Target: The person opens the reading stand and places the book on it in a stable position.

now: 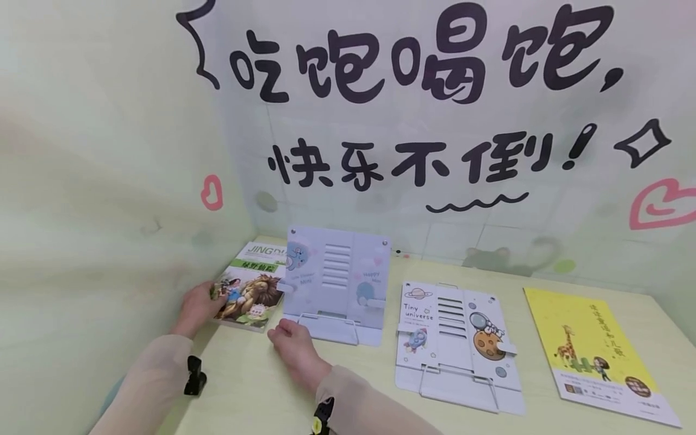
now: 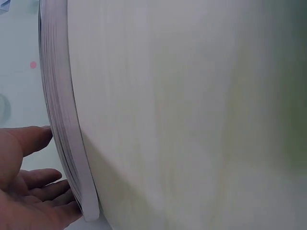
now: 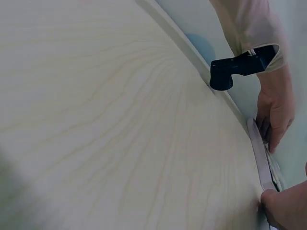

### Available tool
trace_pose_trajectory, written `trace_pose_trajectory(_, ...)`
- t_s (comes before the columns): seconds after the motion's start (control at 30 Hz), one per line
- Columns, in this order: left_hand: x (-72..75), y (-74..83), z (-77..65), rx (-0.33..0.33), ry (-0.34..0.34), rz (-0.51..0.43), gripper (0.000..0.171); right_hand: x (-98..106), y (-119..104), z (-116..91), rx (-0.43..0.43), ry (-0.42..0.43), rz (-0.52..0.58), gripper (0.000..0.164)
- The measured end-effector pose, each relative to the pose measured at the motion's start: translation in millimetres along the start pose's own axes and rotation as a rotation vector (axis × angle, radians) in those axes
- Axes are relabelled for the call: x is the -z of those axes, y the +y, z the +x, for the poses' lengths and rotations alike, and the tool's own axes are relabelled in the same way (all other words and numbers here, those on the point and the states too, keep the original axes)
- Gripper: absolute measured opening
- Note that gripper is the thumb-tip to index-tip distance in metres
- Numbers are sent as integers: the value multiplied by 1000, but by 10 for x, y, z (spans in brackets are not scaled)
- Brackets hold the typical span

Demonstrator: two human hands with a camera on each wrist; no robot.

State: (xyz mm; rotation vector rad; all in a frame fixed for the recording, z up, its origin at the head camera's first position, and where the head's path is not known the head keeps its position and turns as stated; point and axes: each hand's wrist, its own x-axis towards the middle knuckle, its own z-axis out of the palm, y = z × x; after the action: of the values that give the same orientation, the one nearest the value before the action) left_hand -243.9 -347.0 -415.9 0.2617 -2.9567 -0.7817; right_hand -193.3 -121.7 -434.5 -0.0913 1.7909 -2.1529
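A paperback book (image 1: 252, 287) with a lion on its cover lies at the far left of the table. Its left edge is between the thumb and fingers of my left hand (image 1: 198, 308); the left wrist view shows the thumb (image 2: 36, 139) along the edge of the page block. My right hand (image 1: 299, 350) rests just off the book's lower right corner with loosely curled fingers, in front of a pale blue metal book stand (image 1: 339, 302). In the right wrist view, this hand (image 3: 288, 206) overlaps the near end of the book (image 3: 261, 158).
To the right stands a white metal book stand (image 1: 457, 356) with space drawings and a wire front. Farther right lies a yellow book (image 1: 598, 356) with a giraffe. A printed curtain (image 1: 435, 229) borders the table (image 1: 244, 374) at the back and left.
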Motion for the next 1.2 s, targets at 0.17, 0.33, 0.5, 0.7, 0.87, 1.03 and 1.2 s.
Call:
trace_pose_trajectory(0.17, 28, -4, 11, 14, -47, 9, 58, -56, -19, 39, -55, -58, 124, 53)
trace_pose_trajectory(0.33, 28, 45, -4, 27, -61, 10, 56, -72, -31, 40, -100, -102, 190, 54)
trace_pose_trajectory(0.5, 50, 79, -32, 38, -27, 76, 36, -50, -20, 43, -93, -84, 167, 51)
trace_pose_trajectory(0.7, 81, 92, -41, 58, -23, 174, 44, 15, 14, 43, -39, -35, 83, 48)
trace_pose_trajectory(0.87, 94, 84, -69, 106, -33, 131, 43, 57, 38, 44, -24, -16, 49, 47)
trace_pose_trajectory(1.03, 17, 70, -151, 194, -12, -125, 63, 80, 72, 43, -19, -8, 33, 46)
trace_pose_trajectory(1.2, -38, 50, -210, 228, 52, -331, 49, 90, 88, 53, -9, -11, 34, 46)
